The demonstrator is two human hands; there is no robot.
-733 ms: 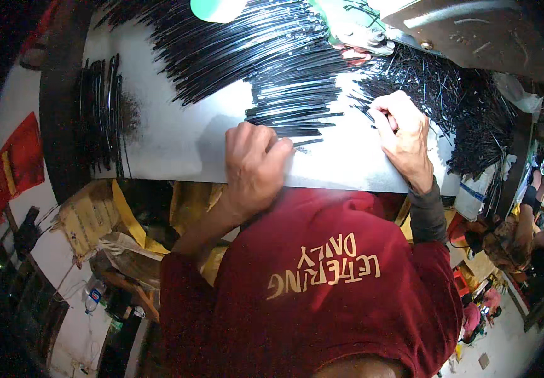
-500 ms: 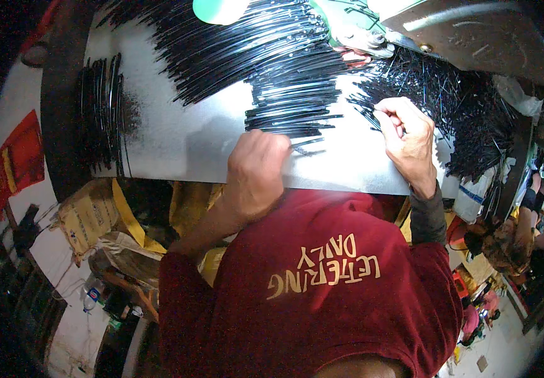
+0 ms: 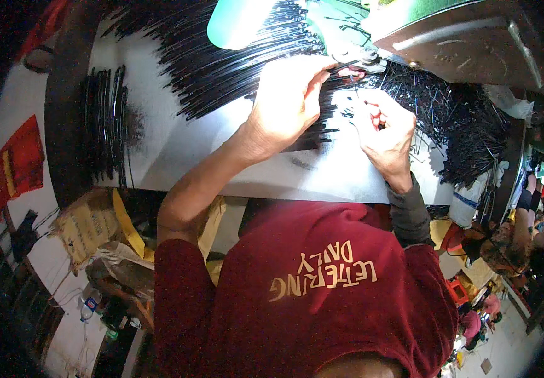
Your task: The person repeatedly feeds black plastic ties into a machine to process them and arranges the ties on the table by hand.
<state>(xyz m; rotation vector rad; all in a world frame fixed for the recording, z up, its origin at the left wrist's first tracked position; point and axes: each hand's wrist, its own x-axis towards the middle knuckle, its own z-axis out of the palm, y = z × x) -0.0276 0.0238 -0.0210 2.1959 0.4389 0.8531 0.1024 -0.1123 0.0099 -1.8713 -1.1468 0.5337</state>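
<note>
Left hand: grip pinched tight on thin black strip, beside metal machine head. Right hand: fingers curled, hold could not be told. Strip bundle lay on desk. Risks: low left wrist could skew bundle; nearness to head endangered fingers.

Harsh white glare on the left hand and tabletop — dim room beyond, bent edges, black corners.

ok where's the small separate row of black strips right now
In the head view, the small row of black strips lies at the left end of the table, beside a dark smudge, well left of the left hand.
</note>
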